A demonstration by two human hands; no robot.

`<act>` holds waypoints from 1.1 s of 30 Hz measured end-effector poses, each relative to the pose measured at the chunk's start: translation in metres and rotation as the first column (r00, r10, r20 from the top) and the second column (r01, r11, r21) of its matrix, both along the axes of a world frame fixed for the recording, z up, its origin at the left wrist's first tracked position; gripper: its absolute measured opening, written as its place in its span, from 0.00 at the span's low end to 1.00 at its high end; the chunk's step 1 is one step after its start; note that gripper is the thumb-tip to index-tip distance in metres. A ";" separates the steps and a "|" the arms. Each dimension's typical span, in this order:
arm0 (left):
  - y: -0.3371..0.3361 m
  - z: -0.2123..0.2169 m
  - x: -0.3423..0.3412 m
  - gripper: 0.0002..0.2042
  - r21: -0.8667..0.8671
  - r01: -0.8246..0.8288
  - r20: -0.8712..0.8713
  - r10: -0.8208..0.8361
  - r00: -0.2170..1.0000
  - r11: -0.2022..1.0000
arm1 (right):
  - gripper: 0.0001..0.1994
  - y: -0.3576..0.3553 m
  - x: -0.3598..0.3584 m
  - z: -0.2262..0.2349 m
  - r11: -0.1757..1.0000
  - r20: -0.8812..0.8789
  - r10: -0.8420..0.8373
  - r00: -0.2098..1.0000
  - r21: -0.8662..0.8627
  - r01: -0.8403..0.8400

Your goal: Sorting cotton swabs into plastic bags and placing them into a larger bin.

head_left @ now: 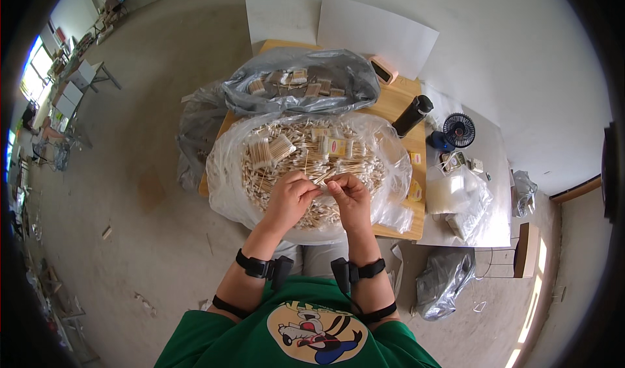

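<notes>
A large clear plastic bag (224, 202) lies opened out, holding a heap of loose cotton swabs (299, 166). Over the near part of this heap, my left hand (288, 200) and my right hand (351, 200) meet almost fingertip to fingertip. Both are closed in a pinch; something small and whitish shows between them, too small to name. Just beyond my left hand, bundles of cotton swabs (270, 150) rest on the heap. Farther right sits a small clear pack of cotton swabs (336, 148) with a yellow and red label.
Behind the heap, a grey plastic bag (241, 94) holds packed swabs. The wooden table (407, 94) also bears a black bottle (413, 116) and a pink-framed device (384, 70). On a side table stand a small fan (458, 131) and clear plastic bags (449, 192). A grey bag (446, 283) lies on the floor.
</notes>
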State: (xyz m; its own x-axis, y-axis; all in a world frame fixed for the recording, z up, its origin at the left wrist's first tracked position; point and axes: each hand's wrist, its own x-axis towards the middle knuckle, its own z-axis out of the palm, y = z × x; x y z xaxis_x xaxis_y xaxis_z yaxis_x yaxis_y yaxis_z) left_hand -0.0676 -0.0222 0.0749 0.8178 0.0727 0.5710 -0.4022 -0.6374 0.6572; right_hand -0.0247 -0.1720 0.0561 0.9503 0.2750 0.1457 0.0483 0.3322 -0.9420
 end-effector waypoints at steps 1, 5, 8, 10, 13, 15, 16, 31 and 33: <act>0.000 0.002 0.001 0.09 0.000 0.002 0.003 -0.002 1.000 1.000 | 0.05 0.000 0.001 -0.001 1.000 -0.009 0.005 1.000 0.000 -0.005; 0.002 0.004 0.000 0.09 -0.015 -0.041 0.063 0.042 0.997 0.999 | 0.07 0.002 -0.001 0.002 1.000 -0.104 0.010 0.995 -0.010 -0.011; 0.005 0.003 -0.002 0.09 -0.132 -0.149 -0.015 0.148 0.989 0.980 | 0.12 0.002 0.002 0.005 0.993 0.011 -0.049 0.999 -0.111 0.050; 0.012 -0.003 -0.001 0.08 -0.231 -0.283 -0.133 0.257 0.957 0.931 | 0.14 0.000 -0.001 0.003 0.992 -0.057 -0.013 0.998 -0.125 0.006; 0.013 -0.021 0.004 0.09 -0.465 -0.293 -0.204 0.221 0.954 0.835 | 0.18 0.005 -0.008 -0.008 0.993 -0.142 0.037 0.989 -0.105 -0.053; 0.007 -0.023 0.004 0.11 -0.480 -0.296 -0.251 0.194 0.948 0.826 | 0.18 0.008 -0.013 0.002 0.990 -0.330 0.141 0.933 0.064 -0.127; 0.004 -0.022 0.002 0.11 -0.516 -0.271 -0.299 0.125 0.946 0.813 | 0.13 0.008 -0.014 -0.006 0.997 -0.325 0.073 0.943 0.028 -0.067; -0.002 -0.030 0.000 0.12 -0.847 -0.297 -0.414 -0.197 0.889 0.442 | 0.08 -0.004 -0.015 -0.010 0.988 -0.379 0.156 0.912 0.068 -0.140; -0.002 -0.030 0.001 0.12 -0.858 -0.251 -0.389 -0.248 0.887 0.447 | 0.08 -0.005 -0.014 -0.014 0.987 -0.383 0.160 0.910 0.070 -0.144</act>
